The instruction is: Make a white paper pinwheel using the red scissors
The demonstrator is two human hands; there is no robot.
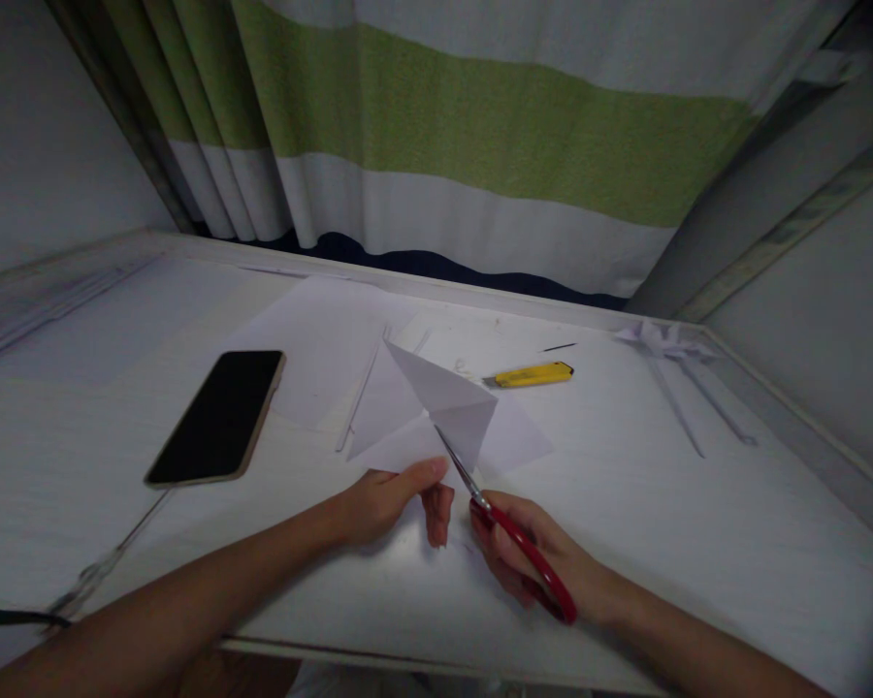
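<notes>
In the head view, the left hand [393,499] pinches the near edge of a folded white paper [426,412] between the thumb and the fingers, and holds it a little above the table [662,504]. The paper is folded into pointed, triangle-like flaps, and it stands just beyond both hands.

The right hand [534,562] is closed around the red handles of a pair of scissors [509,538]. The thin metal blades point away from the person and to the left, and they go into the lower edge of the folded paper, just to the right of the left thumb. The blades look nearly closed, but how far they are apart I cannot tell.

Far to the left of the left hand lies a dark phone [222,417], screen up, and a cable [94,572] runs from it toward the near table edge. Beyond the right hand, behind the folded paper, lies a yellow utility knife [531,374]. Flat white sheets [320,339] lie under and behind the folded paper. Far to the right of the right hand there are thin paper strips [676,388]. Behind the table hangs a green and white striped curtain [480,136].
</notes>
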